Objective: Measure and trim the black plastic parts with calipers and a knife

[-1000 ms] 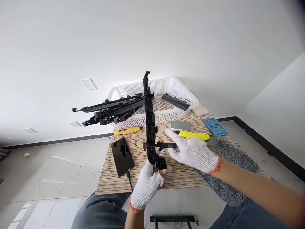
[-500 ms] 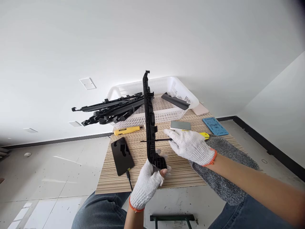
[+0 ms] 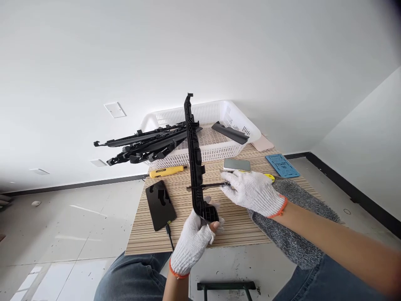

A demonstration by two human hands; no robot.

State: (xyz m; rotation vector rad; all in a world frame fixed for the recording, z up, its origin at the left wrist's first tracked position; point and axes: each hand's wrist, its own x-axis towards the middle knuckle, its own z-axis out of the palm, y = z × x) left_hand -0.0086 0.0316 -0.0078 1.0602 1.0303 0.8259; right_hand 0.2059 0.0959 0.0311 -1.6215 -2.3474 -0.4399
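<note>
A long black plastic part (image 3: 194,159) with ribs and clips stands up over the striped table. Its curved lower end is in my left hand (image 3: 193,238), gloved in white with the bare thumb tip pressed on it. My right hand (image 3: 250,190), also gloved, is closed around a thin dark strip-like tool (image 3: 214,184). That tool lies across the lower stretch of the black part, its tip showing on the left side. Part of a yellow handle or cutter (image 3: 269,177) shows just behind my right hand.
A white basket (image 3: 216,151) at the back holds a pile of black parts (image 3: 150,144) and one dark piece (image 3: 230,133). On the table (image 3: 140,240) lie a black phone (image 3: 160,205) with a cable, a yellow tool (image 3: 167,171), a grey-white device (image 3: 237,164), a blue card (image 3: 282,165) and grey cloth (image 3: 294,205).
The top of the black part has tilted slightly left. The thin tool has shifted and turned a little, showing more broadly beside the part. My left hand has barely moved.
</note>
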